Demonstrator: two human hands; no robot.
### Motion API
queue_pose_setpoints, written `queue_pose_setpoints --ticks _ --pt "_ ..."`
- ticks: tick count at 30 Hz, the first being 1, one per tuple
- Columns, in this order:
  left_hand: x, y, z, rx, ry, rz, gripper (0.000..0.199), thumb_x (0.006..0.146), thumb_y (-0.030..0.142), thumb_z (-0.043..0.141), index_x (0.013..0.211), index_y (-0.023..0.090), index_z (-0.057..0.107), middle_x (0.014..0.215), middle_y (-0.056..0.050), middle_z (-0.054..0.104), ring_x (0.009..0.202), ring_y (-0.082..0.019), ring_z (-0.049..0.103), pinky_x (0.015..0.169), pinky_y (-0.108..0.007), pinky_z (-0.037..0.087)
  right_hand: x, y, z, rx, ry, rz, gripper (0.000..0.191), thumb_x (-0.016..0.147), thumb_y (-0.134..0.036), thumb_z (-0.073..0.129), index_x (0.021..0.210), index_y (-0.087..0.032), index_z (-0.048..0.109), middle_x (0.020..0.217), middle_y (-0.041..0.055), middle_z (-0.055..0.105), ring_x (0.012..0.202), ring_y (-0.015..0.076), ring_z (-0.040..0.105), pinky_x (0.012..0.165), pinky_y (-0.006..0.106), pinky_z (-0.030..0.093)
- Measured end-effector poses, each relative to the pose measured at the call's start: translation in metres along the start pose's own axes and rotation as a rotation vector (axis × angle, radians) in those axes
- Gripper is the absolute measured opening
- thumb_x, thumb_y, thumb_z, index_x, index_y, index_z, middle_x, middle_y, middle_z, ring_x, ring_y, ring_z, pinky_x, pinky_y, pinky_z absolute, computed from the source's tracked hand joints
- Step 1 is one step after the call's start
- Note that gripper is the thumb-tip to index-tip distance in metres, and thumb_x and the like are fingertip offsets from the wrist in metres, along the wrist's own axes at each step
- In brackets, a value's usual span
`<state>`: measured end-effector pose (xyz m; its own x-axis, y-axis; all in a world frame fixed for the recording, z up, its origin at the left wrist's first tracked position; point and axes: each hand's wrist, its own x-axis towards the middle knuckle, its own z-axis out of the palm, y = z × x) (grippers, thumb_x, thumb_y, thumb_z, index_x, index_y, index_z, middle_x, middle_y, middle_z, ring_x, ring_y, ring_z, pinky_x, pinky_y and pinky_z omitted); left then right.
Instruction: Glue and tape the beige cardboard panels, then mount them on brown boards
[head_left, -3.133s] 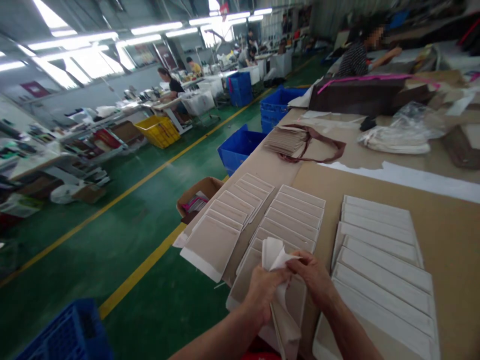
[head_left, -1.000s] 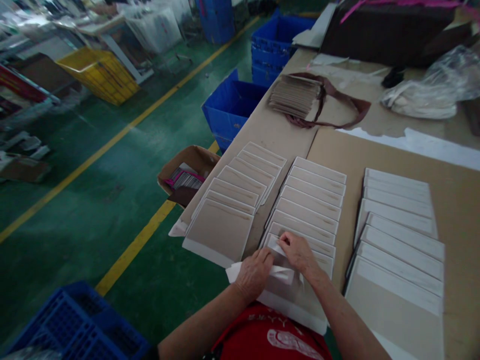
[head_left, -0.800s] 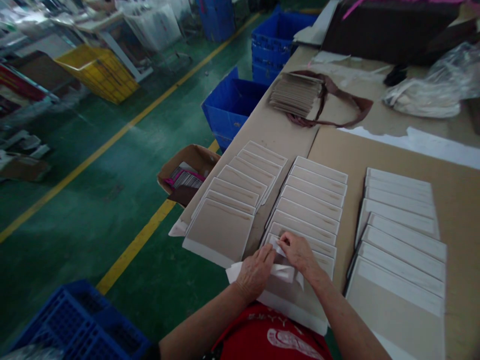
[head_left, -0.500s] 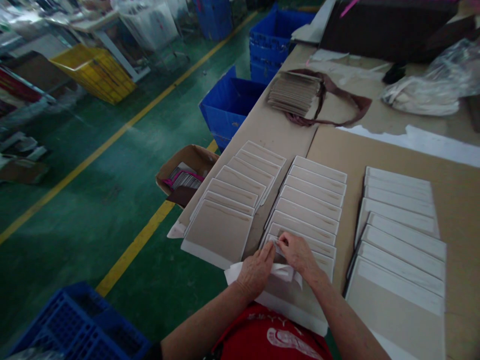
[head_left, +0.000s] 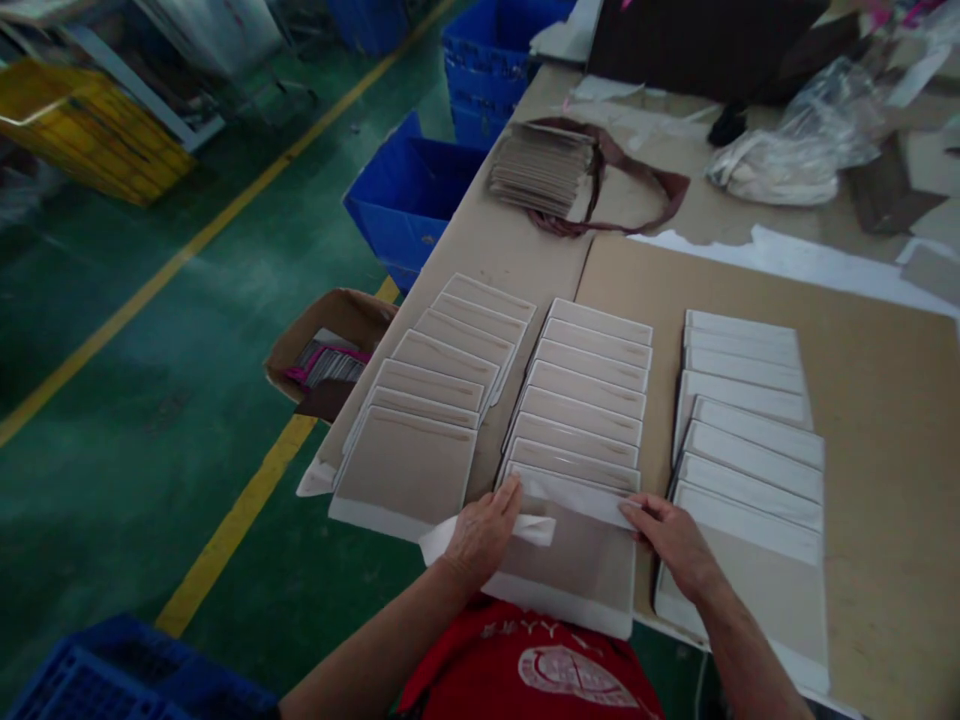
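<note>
Three rows of overlapping flat panels lie on the table. The middle row's nearest panel (head_left: 574,560) has a white strip (head_left: 577,494) across its upper part. My right hand (head_left: 664,535) pinches the strip's right end between thumb and fingers. At the strip's left end rests my left hand (head_left: 487,525), fingers pressed together; a loose white strip (head_left: 534,530) passes under it and sticks out on both sides. To the left is a row of beige panels (head_left: 409,455), and on the right a row with white bands (head_left: 750,515).
Beyond the rows sit a stack of brown pieces (head_left: 540,170) with a brown band (head_left: 671,200) and a clear plastic bag (head_left: 795,150). Blue bins (head_left: 412,195), a cardboard box (head_left: 300,335) and a blue crate (head_left: 127,670) stand on the floor left of the table.
My right hand has moved right, away from my left hand, to the panel's right edge. The white strip now lies stretched across the panel. The view has shifted slightly.
</note>
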<state>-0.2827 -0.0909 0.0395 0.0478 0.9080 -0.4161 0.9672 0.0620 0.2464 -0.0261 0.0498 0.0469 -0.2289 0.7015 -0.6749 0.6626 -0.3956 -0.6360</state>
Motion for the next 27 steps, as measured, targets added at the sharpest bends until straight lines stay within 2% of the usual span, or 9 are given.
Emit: queue_pose_setpoints --ticks 6,14,20,25,27 --pt "0.0 -0.006 0.002 0.044 0.008 0.045 0.058 0.087 0.007 0.034 0.144 0.014 0.031 0.152 -0.013 0.033 0.109 -0.023 0.058 0.09 -0.036 0.052 0.006 -0.001 0.016 -0.205 0.252 -0.064 0.032 0.074 -0.055 0.056 0.071 -0.023 0.062 0.06 -0.0007 0.06 0.061 0.0196 0.056 0.061 0.031 0.039" --pt "0.002 -0.011 0.002 0.081 0.005 0.08 0.054 0.089 0.009 0.036 0.143 0.014 0.033 0.152 -0.012 0.034 0.107 -0.022 0.059 0.091 -0.035 0.052 0.008 0.005 0.017 -0.324 0.273 -0.087 0.029 0.078 -0.052 0.052 0.072 -0.024 0.061 0.065 0.0007 0.064 0.065 0.0205 0.059 0.063 0.031 0.038" --pt "0.003 -0.011 0.001 0.051 0.002 0.075 0.053 0.089 0.01 0.035 0.142 0.015 0.036 0.153 -0.01 0.034 0.11 -0.022 0.059 0.094 -0.035 0.051 0.013 0.009 0.024 -0.391 0.342 -0.104 0.025 0.077 -0.048 0.052 0.073 -0.024 0.058 0.066 0.0009 0.063 0.064 0.0199 0.059 0.062 0.03 0.037" --pt "0.004 -0.011 -0.002 -0.038 0.008 0.064 0.059 0.087 0.007 0.033 0.146 0.016 0.03 0.152 -0.009 0.036 0.119 -0.021 0.054 0.101 -0.035 0.046 0.013 0.015 0.012 -0.346 0.406 -0.066 0.024 0.073 -0.046 0.058 0.079 -0.023 0.055 0.07 0.0013 0.062 0.065 0.0196 0.058 0.062 0.03 0.039" --pt "0.005 -0.01 -0.003 -0.067 0.002 0.051 0.06 0.087 0.006 0.033 0.146 0.017 0.028 0.151 -0.009 0.038 0.121 -0.022 0.053 0.101 -0.035 0.046 0.011 0.014 0.007 -0.38 0.494 -0.1 0.022 0.074 -0.04 0.054 0.086 -0.021 0.057 0.077 0.004 0.063 0.069 0.0205 0.059 0.064 0.032 0.04"
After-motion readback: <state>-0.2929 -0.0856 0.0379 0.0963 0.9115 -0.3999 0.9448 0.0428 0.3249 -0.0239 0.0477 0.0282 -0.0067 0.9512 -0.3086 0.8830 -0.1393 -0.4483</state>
